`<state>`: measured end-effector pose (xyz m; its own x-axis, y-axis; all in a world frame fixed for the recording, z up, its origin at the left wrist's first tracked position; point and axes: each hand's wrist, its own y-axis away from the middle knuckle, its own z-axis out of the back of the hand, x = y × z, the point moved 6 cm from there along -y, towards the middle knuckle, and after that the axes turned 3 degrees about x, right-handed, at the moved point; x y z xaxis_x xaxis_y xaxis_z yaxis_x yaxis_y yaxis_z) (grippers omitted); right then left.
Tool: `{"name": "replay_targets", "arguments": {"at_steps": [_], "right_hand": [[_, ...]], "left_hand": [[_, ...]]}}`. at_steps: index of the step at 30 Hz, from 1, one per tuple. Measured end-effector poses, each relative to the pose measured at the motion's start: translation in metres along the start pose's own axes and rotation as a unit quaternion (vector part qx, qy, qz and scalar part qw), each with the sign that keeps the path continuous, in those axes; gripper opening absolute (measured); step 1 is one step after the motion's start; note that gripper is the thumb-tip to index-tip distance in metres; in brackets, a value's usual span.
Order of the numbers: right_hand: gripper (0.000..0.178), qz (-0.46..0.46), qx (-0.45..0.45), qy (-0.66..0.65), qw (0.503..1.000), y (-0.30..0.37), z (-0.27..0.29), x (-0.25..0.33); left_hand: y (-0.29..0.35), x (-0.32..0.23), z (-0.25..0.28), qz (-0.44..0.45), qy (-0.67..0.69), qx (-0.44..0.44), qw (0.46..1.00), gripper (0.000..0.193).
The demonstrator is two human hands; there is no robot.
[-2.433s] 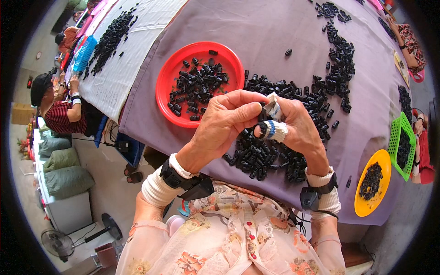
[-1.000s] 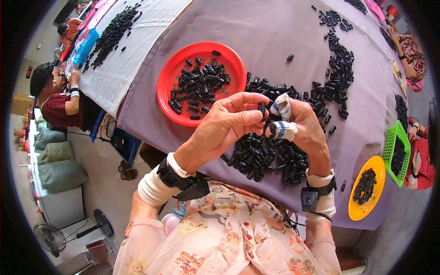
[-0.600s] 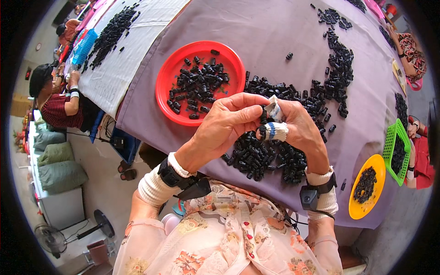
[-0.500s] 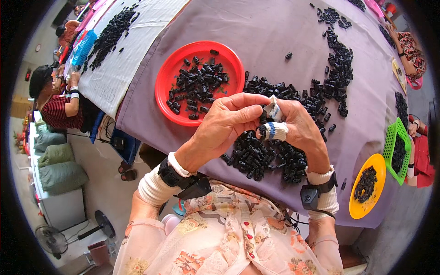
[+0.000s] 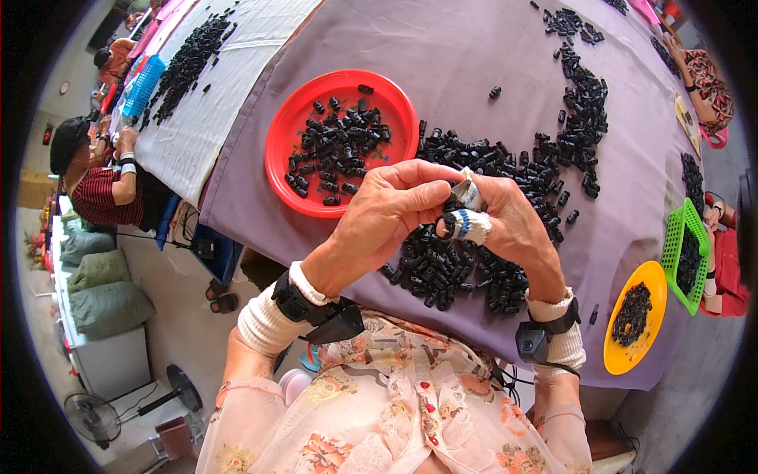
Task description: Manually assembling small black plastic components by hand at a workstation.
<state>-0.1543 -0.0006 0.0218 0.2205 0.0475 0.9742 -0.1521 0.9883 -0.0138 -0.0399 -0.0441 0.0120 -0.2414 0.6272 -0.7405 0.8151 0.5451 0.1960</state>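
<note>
My left hand [image 5: 388, 204] and my right hand [image 5: 505, 213] meet over the heap of small black ribbed plastic parts [image 5: 442, 265]. Between the fingertips of both hands is a small black plastic part [image 5: 455, 202], mostly covered by the fingers. White cloth finger guards [image 5: 471, 227], one with blue stripes, wrap the thumb and a finger of my right hand. A red round plate [image 5: 276, 170] left of my hands carries many of the same black parts.
A yellow plate [image 5: 654, 336] with small dark bits lies at the table's right edge, beside a green basket [image 5: 673, 245] of black parts. More black parts [image 5: 584, 118] trail across the mauve cloth [image 5: 355, 39]. Co-workers [image 5: 103, 178] sit at the left and right.
My hands stay together at almost the same place, with the right fingers and thumb shifted slightly. The view has moved a little; the plates and heaps look unchanged.
</note>
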Motion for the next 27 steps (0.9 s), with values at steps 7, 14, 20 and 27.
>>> {"name": "replay_targets", "arguments": {"at_steps": [7,14,20,27], "right_hand": [[0.031,-0.027,0.012,0.019,0.999,0.0012,-0.0017,0.0058],[0.039,0.010,-0.022,0.004,1.000,-0.0002,0.0054,0.0094],[0.043,0.014,-0.021,0.032,0.999,-0.0010,0.0051,0.0057],[0.039,0.007,-0.009,0.019,1.000,0.0002,0.0019,0.0018]], "left_hand": [[0.0000,0.0010,0.0013,0.005,0.004,0.005,1.000,0.021],[0.0004,0.0000,-0.0032,0.004,0.037,0.006,0.999,0.021],[0.0024,0.0004,-0.0026,0.004,0.032,-0.002,0.999,0.020],[0.0028,0.0002,-0.0030,0.007,0.022,-0.008,1.000,0.020]]}}
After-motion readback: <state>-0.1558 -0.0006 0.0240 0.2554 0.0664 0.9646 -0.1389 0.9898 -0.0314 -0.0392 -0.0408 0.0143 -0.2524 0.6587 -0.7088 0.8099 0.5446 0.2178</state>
